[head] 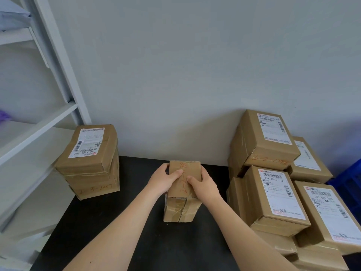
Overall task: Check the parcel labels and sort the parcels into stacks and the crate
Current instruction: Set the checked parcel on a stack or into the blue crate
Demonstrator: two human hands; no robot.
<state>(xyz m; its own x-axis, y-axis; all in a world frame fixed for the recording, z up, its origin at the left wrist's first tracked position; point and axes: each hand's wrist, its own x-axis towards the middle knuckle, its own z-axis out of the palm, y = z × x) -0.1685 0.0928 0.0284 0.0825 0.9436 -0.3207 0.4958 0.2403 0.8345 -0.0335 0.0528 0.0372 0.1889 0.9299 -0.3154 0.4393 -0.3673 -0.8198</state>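
A narrow brown cardboard parcel (182,204) with red handwriting on its top stands in the middle of the black table (109,231). My left hand (163,179) grips its left side and my right hand (204,184) grips its right side, thumbs on top. No printed label shows on this parcel. To the left stands a stack of parcels (89,163) with a white label facing up. On the right, several labelled parcels (277,194) are piled against the wall. A blue crate (349,184) shows at the right edge.
White metal shelving (39,124) rises at the left, its lower shelves beside the table. A grey wall (175,75) closes off the back of the table. The parcel pile on the right reaches the table's front edge.
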